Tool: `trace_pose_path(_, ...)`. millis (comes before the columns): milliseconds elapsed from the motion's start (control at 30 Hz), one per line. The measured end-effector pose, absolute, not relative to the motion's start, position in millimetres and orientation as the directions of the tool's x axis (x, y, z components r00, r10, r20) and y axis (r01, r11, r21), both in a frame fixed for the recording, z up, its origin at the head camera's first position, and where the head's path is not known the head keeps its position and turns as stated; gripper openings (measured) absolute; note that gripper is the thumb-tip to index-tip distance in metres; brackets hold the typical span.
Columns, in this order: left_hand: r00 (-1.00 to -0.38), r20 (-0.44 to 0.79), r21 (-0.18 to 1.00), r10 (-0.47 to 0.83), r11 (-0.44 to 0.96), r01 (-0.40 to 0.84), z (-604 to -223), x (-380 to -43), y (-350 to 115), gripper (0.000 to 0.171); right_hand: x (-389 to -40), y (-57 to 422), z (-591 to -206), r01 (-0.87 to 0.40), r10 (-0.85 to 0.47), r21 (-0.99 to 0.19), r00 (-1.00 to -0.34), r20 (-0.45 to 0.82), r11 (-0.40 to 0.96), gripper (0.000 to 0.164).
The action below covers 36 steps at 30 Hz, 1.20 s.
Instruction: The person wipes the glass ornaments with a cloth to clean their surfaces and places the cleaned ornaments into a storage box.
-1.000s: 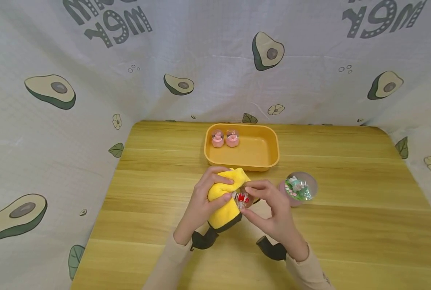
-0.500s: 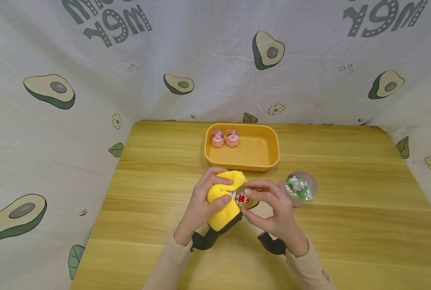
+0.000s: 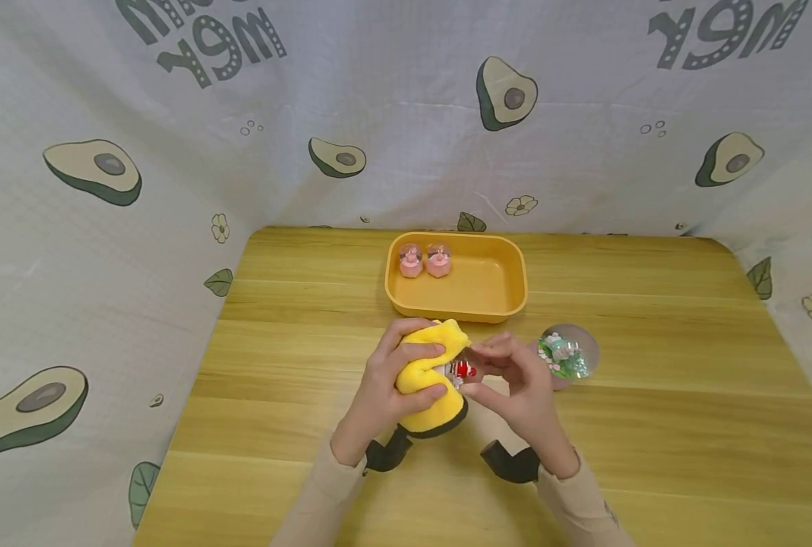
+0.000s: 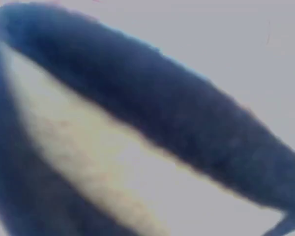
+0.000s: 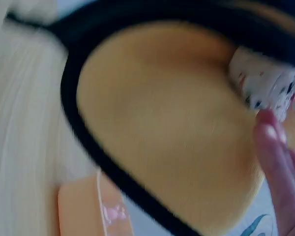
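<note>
My left hand (image 3: 383, 386) grips a yellow cloth (image 3: 426, 414) with black edging, bunched around one side of a small snow globe (image 3: 462, 370). A red and white figure shows inside the clear dome. From the other side my right hand (image 3: 529, 384) pinches the globe between thumb and fingers. In the right wrist view the globe's white, patterned base (image 5: 263, 83) emerges beside the cloth (image 5: 167, 118), near my fingertips (image 5: 269, 130). Dark edging (image 4: 152, 93) and pale cloth fill much of the left wrist view, too blurred to show the hand.
Beyond the hands stands a yellow-orange tray (image 3: 488, 277) with two small pink clear-topped globes (image 3: 410, 260) at its left end. Right of my right hand sits a larger globe (image 3: 568, 352) with green decoration. An avocado-print curtain (image 3: 406, 114) encloses the wooden table (image 3: 679, 365).
The cloth and small globe have shifted slightly right, and the cloth's lower edge hangs differently. My right fingers have moved a little around the globe. Tray and larger globe stay put.
</note>
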<state>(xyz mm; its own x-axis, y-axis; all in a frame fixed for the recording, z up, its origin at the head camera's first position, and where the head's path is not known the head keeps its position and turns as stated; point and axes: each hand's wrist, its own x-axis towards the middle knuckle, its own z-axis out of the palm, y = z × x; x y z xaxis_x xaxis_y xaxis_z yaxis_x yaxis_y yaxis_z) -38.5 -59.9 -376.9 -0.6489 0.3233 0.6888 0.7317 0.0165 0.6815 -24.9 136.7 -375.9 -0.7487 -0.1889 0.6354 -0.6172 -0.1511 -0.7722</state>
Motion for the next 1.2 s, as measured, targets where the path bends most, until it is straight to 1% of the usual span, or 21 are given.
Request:
trace_pose_path(100,-0.599,0.726,0.622,0.337,0.049,0.782,-377,-39,-58,0.033,-21,133,-371,-0.496,-0.147,-0.840,-0.834,0.531,-0.219,0.031)
trace_pose_path(200,-0.580,0.743,0.595,0.335,0.066,0.801,-377,-39,-57,0.032,-17,130,-367,-0.411,-0.128,-0.874,-0.883,0.453,-0.258,0.020)
trace_pose_path(267,-0.593,0.738,0.608,0.323,0.065,0.792,-378,-40,-56,0.032,-15,129,-366,-0.386,-0.132,-0.887,-0.895,0.427,-0.252,0.019)
trace_pose_path(333,-0.617,0.725,0.635,0.306,0.051,0.771,-379,-40,-56,0.033,-15,130,-365,-0.397,-0.143,-0.894,-0.892,0.429,-0.205,0.022)
trace_pose_path(433,-0.671,0.684,0.695,0.285,0.024,0.719,-380,-39,-57,0.035,-16,131,-367,-0.472,-0.184,-0.871,-0.852,0.491,-0.139,0.036)
trace_pose_path(500,-0.711,0.646,0.739,0.276,0.004,0.674,-380,-38,-58,0.037,-18,132,-369,-0.548,-0.218,-0.829,-0.801,0.558,-0.108,0.046)
trace_pose_path(567,-0.747,0.608,0.778,0.269,-0.014,0.628,-380,-37,-60,0.039,-20,133,-371,-0.621,-0.258,-0.780,-0.743,0.617,-0.079,0.052)
trace_pose_path(667,-0.786,0.555,0.822,0.271,-0.032,0.569,-380,-36,-61,0.041,-24,134,-373,-0.709,-0.285,-0.703,-0.665,0.690,-0.046,0.051)
trace_pose_path(733,-0.792,0.543,0.831,0.279,-0.038,0.555,-380,-36,-61,0.041,-25,134,-374,-0.735,-0.271,-0.677,-0.648,0.712,-0.023,0.049)
trace_pose_path(767,-0.791,0.543,0.830,0.283,-0.039,0.556,-381,-35,-60,0.040,-25,134,-374,-0.739,-0.258,-0.673,-0.645,0.719,-0.026,0.049)
trace_pose_path(833,-0.775,0.562,0.814,0.289,-0.030,0.580,-381,-36,-59,0.040,-23,132,-374,-0.726,-0.224,-0.687,-0.665,0.713,-0.034,0.047)
trace_pose_path(933,-0.723,0.624,0.757,0.295,0.003,0.654,-382,-37,-58,0.040,-20,129,-373,-0.663,-0.167,-0.747,-0.731,0.661,-0.055,0.046)
trace_pose_path(1067,-0.648,0.697,0.668,0.308,0.051,0.742,-381,-38,-57,0.035,-15,124,-373,-0.555,-0.095,-0.825,-0.820,0.564,-0.109,0.030)
trace_pose_path(1133,-0.624,0.718,0.639,0.309,0.063,0.767,-381,-38,-57,0.033,-13,122,-372,-0.515,-0.076,-0.847,-0.847,0.527,-0.135,0.022)
trace_pose_path(1200,-0.607,0.733,0.619,0.306,0.069,0.782,-381,-37,-57,0.032,-12,121,-370,-0.488,-0.071,-0.862,-0.863,0.500,-0.139,0.018)
